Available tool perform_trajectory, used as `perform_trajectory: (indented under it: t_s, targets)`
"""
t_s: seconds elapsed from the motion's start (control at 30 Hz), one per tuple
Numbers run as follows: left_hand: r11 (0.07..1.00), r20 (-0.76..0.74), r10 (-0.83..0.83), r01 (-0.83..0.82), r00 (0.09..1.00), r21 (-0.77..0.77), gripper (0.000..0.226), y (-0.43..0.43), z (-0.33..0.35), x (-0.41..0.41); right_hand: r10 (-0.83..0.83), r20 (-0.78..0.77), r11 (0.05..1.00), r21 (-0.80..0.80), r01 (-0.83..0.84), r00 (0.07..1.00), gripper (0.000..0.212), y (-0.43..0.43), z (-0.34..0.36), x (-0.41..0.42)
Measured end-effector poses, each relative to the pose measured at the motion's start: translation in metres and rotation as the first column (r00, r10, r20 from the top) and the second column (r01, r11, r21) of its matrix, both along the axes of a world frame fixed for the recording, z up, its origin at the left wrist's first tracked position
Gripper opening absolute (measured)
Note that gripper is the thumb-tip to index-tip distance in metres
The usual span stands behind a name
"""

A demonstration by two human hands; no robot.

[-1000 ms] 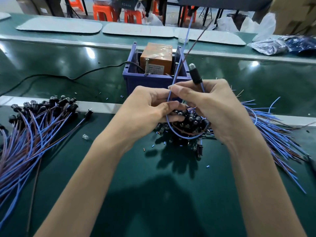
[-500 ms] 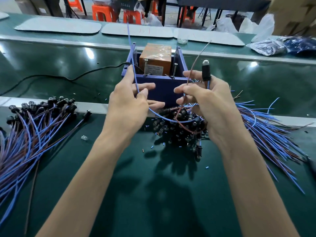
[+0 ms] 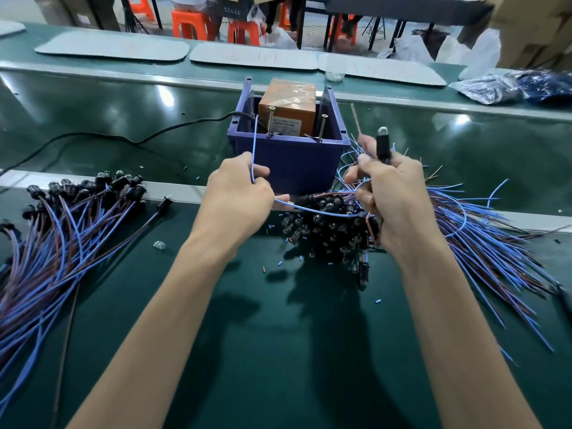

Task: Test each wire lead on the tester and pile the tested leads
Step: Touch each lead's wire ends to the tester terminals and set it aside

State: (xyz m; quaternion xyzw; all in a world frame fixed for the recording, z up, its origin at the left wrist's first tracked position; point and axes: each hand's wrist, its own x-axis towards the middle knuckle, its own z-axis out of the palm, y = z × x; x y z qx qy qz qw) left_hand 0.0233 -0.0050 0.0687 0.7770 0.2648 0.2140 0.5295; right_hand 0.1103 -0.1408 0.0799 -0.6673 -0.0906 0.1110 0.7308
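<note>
1. Looking down through the head camera, I see a dark green desk (image 3: 278, 351) on a factory line, with orange stools (image 3: 192, 24) and cartons behind it. A blue bin (image 3: 291, 162) holding the orange tester (image 3: 288, 109) stands mid-desk.
2. My view shows the left hand (image 3: 238, 196) pinching a blue wire (image 3: 254, 140) between thumb and forefinger, just in front of the bin.
3. The right hand (image 3: 393, 199) is clenched round the wire lead (image 3: 383, 147), whose black, bulb-tipped head stands upright above the fist.
4. The blue wire sags from right hand to left, then climbs almost vertically toward the bin's left front corner. A brown wire (image 3: 356, 119), blurred, points upward beside the bin's right wall.
5. One pile of leads (image 3: 62, 230) lies far left; another heap (image 3: 483, 230) fans out under and right of the right hand.
</note>
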Motion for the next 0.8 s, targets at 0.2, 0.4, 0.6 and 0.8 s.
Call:
perform_trajectory:
  t_s: [0.2,0.4,0.6,0.8]
  targets:
    - [1.000,-0.024,-0.003,0.003,1.000,0.002,0.039,0.000,0.001,0.000,0.005,-0.047,0.988,-0.152,-0.012,0.999,0.026,0.000,-0.008,0.007]
    - [0.999,-0.092,-0.045,0.047,0.995,0.022,0.036,0.002,0.006,-0.003,0.007,-0.031,0.983,-0.182,-0.012,0.999,0.024,0.000,-0.011,0.010]
    - [0.997,-0.094,-0.077,0.079,0.993,0.020,0.041,-0.001,0.010,-0.004,0.018,-0.030,0.989,-0.144,-0.022,0.999,0.030,-0.001,-0.010,0.009]
    - [0.995,-0.108,-0.091,0.094,0.990,0.025,0.053,-0.005,0.015,-0.006,0.029,-0.048,0.992,-0.118,-0.035,0.998,0.026,0.001,-0.009,0.007]
